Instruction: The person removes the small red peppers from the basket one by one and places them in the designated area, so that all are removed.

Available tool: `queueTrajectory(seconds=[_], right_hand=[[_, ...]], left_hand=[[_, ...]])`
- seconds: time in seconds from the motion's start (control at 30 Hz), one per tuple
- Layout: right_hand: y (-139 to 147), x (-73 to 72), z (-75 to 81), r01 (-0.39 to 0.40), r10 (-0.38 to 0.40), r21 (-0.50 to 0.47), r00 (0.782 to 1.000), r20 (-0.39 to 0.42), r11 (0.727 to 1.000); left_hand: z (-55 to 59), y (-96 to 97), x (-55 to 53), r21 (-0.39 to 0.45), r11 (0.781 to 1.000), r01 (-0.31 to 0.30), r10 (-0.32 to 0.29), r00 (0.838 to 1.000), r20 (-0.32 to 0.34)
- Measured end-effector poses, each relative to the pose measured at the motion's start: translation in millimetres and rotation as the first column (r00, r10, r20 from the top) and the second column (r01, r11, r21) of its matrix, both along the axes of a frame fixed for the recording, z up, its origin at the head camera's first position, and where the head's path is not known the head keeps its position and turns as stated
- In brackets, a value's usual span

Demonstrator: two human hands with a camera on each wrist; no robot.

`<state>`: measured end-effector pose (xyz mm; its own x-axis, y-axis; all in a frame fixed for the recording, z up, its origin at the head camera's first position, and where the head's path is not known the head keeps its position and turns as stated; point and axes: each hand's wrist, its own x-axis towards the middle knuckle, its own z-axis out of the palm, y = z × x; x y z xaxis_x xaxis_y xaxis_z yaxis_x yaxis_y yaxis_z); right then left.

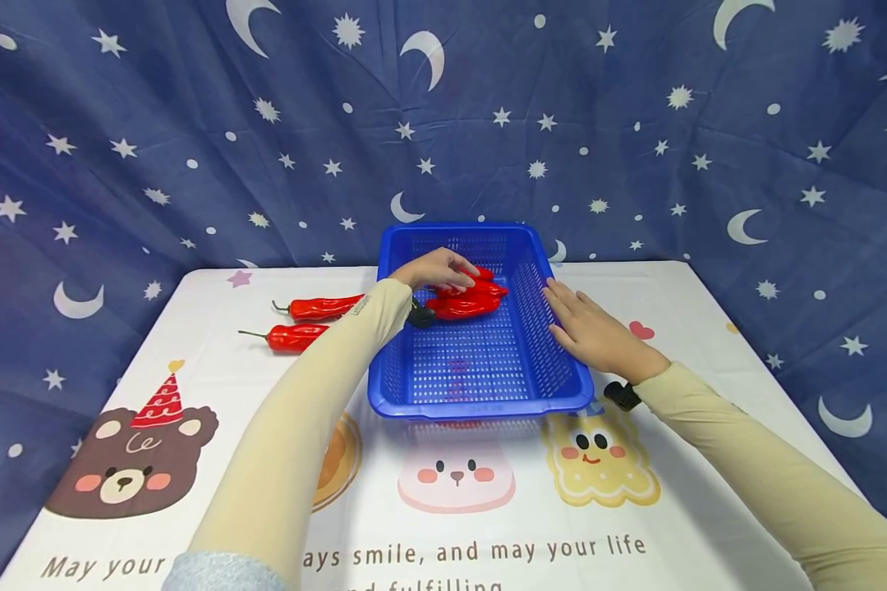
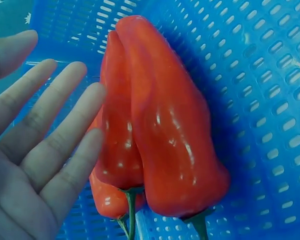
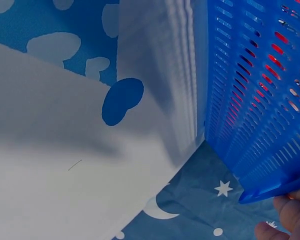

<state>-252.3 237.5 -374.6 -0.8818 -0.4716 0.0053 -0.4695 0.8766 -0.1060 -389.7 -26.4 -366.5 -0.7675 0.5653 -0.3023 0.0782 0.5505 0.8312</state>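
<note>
A blue plastic basket (image 1: 480, 409) with slotted walls stands at the far middle of the table. Three red peppers lie side by side in it, the nearest red pepper (image 1: 464, 308) being the largest in the left wrist view. Over them is my left hand (image 1: 438, 269), its fingers spread and nearly straight, with fingertips (image 2: 94, 92) right beside the middle pepper (image 2: 121, 125). Nothing is gripped in that palm. On the basket's right rim rests my right hand (image 1: 597, 332), fingers extended along the edge; its fingertips (image 3: 292, 212) show at the rim in the right wrist view.
Left of the basket, two more red peppers lie on the white printed tablecloth (image 1: 266, 460): a farther pepper (image 1: 316, 309) and a nearer pepper (image 1: 292, 338), both partly covered by my left sleeve. A dark blue curtain (image 1: 473, 139) with moons and stars hangs behind the table.
</note>
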Motion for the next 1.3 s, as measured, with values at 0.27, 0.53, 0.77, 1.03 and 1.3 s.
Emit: queueTrajectory(seconds=[0.27,0.53,0.77,1.03,1.3], right_hand=[[-0.5,0.9,0.2,-0.004,0.004,-0.004,1.0,0.0,1.0],[0.6,-1.1,0.0,-0.013,0.013,-0.003,1.0,-0.01,1.0],[1.4,-0.3,1.3,-0.008,0.008,-0.008,1.0,-0.011,1.0],[2.3,-0.8,-0.2,-0.006,0.005,-0.009,1.0,-0.011,1.0],[2.0,-1.6,-0.5,0.006,-0.006,-0.004,1.0,-0.003,1.0]], left_hand=[[-4.6,2.4,-0.9,-0.01,1.0,-0.011,0.011,1.0,-0.016],[-5.0,0.4,-1.3,-0.039,0.999,-0.034,0.034,0.999,-0.001],[-3.6,1.3,2.1,-0.117,0.993,0.009,-0.011,1.0,-0.012],[-4.9,2.8,2.5,-0.147,0.988,0.038,-0.038,0.999,0.005],[-5.8,2.8,2.8,-0.151,0.986,0.065,-0.064,0.998,0.014]])
